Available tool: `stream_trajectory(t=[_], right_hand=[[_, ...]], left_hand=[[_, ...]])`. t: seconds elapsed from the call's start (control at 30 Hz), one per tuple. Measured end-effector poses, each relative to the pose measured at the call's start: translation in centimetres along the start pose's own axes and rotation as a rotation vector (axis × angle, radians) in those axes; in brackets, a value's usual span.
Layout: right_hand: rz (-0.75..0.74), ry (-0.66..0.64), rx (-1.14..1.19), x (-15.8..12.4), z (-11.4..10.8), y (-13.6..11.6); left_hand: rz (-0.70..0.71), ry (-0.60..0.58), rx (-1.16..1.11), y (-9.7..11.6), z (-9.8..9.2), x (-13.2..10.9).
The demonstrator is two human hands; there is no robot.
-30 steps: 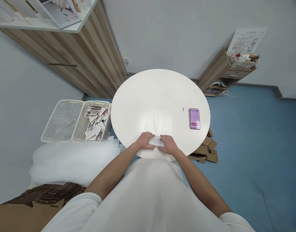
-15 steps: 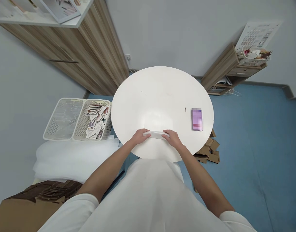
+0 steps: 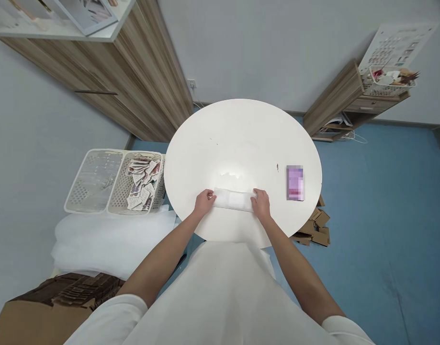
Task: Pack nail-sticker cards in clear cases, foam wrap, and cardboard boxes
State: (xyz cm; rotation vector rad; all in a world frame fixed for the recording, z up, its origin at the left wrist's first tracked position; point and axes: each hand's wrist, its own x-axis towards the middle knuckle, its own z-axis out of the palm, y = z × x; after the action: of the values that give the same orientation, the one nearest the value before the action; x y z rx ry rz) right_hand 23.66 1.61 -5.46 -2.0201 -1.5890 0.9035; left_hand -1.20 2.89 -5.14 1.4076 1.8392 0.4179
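A flat white wrapped strip (image 3: 233,200) lies across the near part of the round white table (image 3: 237,129). My left hand (image 3: 204,201) pinches its left end between thumb and fingers. At the other end, my right hand (image 3: 261,203) grips the strip's right edge with bent fingers. What the wrapping holds inside cannot be made out. To the right on the tabletop is a purple, pixelated packet (image 3: 295,183), apart from both hands.
Left of the table stand two white baskets, one with clear items (image 3: 94,179), one with printed cards (image 3: 142,184). White foam sheets (image 3: 112,239) and a cardboard box (image 3: 43,321) are nearer. Cardboard pieces (image 3: 315,227) lie on the floor at right, below a wooden shelf (image 3: 334,98).
The white strip, seen narrow and edge-on before, now shows its broad face and looks longer. My hands have moved slightly apart, still at its two ends.
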Motion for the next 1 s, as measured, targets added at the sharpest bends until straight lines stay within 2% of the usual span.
stream_trajectory(t=[0.1, 0.13, 0.2, 0.27, 0.33, 0.43, 0.53, 0.63, 0.77, 0.87, 1.0], right_hand=[[0.077, 0.096, 0.059, -1.6, 0.2, 1.0], [0.12, 0.089, 0.107, -2.2, 0.3, 1.3], [0.215, 0.054, 0.209, -2.9, 0.6, 1.5], [0.295, 0.023, 0.28, -2.9, 1.1, 1.4], [0.327, 0.022, 0.319, -2.3, 1.5, 1.0], [0.295, 0.005, 0.372, -1.0, 1.7, 0.4], [0.262, -0.017, 0.294, -0.3, 1.7, -0.1], [0.193, 0.089, 0.153, -0.7, 1.9, -0.5], [0.113, 0.113, 0.234, -1.7, 2.4, -0.8], [0.228, 0.094, 0.396, -1.8, 2.3, -0.8], [0.414, 0.004, 0.558, -1.7, 1.3, -0.4]], left_hand=[[0.239, 0.152, 0.18, 0.8, 0.2, -1.4], [0.356, 0.132, 0.246, 1.2, 0.5, -2.0], [0.575, -0.011, 0.365, 2.0, 1.3, -3.1], [0.687, -0.123, 0.466, 2.8, 2.4, -3.9], [0.697, -0.163, 0.544, 3.2, 3.4, -4.3], [0.673, -0.168, 0.608, 3.2, 4.3, -4.4], [0.676, -0.175, 0.636, 3.0, 4.3, -4.3], [0.698, -0.174, 0.631, 2.8, 4.0, -4.2], [0.718, -0.185, 0.626, 2.7, 3.8, -4.2], [0.716, -0.197, 0.623, 2.6, 3.7, -4.1], [0.721, -0.212, 0.621, 2.3, 3.4, -4.1]])
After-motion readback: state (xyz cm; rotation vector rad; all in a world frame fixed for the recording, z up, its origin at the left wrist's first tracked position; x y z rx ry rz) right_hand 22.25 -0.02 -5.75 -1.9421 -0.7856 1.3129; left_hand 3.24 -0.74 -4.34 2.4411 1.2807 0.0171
